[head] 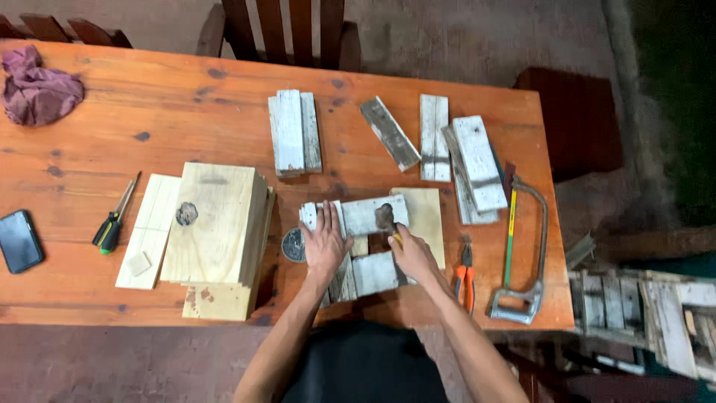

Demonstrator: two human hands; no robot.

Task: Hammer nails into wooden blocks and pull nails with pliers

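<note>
Head view: left hand (325, 242) lies flat, fingers spread, pressing whitewashed wood slats (364, 246) near the wooden table's (89, 283) front edge. Right hand (412, 254) is curled around a hammer (386, 219) whose head rests on the upper slat. Pliers (466, 275) and hacksaw (522, 250) crowd the right; pine boards (212, 231) lie left.

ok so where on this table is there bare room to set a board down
Bare wood lies between the purple rag and the whitewashed stack, above the screwdriver. It is crowded around both hands, left hand and right hand, out to the hacksaw.
</note>
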